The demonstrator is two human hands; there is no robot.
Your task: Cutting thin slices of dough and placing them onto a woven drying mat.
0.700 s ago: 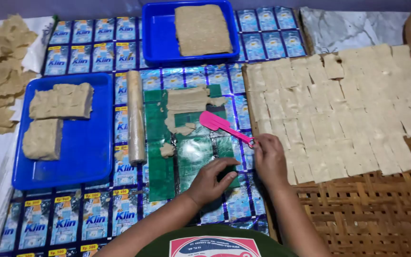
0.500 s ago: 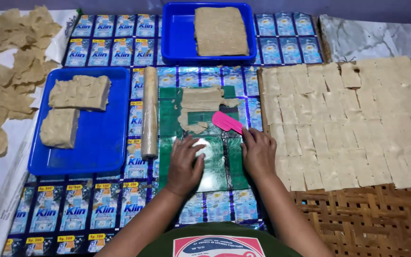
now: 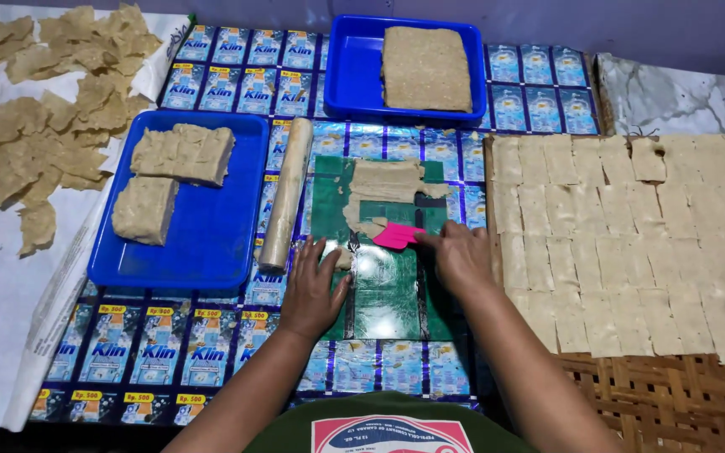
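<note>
My right hand [image 3: 461,257] grips a pink scraper [image 3: 397,236] whose blade rests against the lower edge of a thin, torn sheet of beige dough [image 3: 385,192] on a green plastic sheet [image 3: 386,285]. My left hand [image 3: 313,289] lies flat on the left side of that sheet, fingers spread, touching a small scrap of dough. A dough-coated rolling pin [image 3: 288,194] lies just left of the sheet, beyond my left fingertips.
A blue tray [image 3: 211,243] at left holds two dough blocks; another blue tray [image 3: 347,75] at the back holds one slab. Several cut dough squares [image 3: 631,243] cover a woven mat on the right. Irregular dried pieces [image 3: 35,117] lie on white paper at far left.
My right hand has brought the pink scraper left and down onto the dough's lower edge. My left hand slid left to the sheet's edge and flattened out. The camera shifted a little.
</note>
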